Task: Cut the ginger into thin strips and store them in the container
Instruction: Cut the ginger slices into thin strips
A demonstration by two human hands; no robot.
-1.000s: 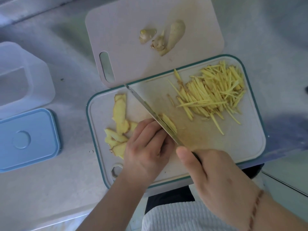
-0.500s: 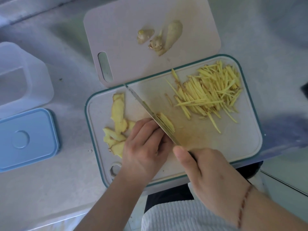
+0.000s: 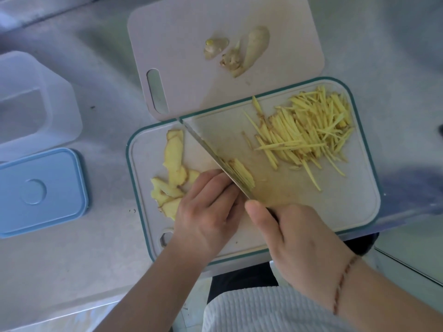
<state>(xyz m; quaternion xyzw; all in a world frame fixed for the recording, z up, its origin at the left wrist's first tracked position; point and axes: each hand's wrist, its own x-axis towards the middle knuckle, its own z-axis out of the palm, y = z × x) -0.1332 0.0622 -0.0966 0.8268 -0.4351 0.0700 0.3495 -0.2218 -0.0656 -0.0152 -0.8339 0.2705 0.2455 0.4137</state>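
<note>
Head view, looking down on a grey counter (image 3: pixel 100 259). At centre lies a green-rimmed cutting board (image 3: pixel 330 212); behind it, toward the top of the frame, a second, plain board (image 3: pixel 182 49) carries three unpeeled ginger pieces (image 3: pixel 242 52). The right hand (image 3: pixel 299 245), lower right of centre, is wrapped round the handle of a knife (image 3: pixel 215 156), thumb laid along the blade's base — the blade runs diagonally up and to the left across the green-rimmed board, its tip near the board's far edge. The left hand (image 3: pixel 208 212), just left of the blade, has its fingers curled down onto the ginger being cut, knuckles close against the blade; the piece beneath them is mostly hidden. On the blade's right side, touching it, sits a small stack of freshly cut strips (image 3: pixel 242 174). A larger heap of thin ginger strips (image 3: pixel 309 133) occupies the board's upper right area. Flat ginger slices (image 3: pixel 173 168) overlap at the board's left side. At the left edge of the frame stand a translucent container (image 3: pixel 55 92) and, below it, a blue lid (image 3: pixel 43 190) — both well apart from the boards.
</note>
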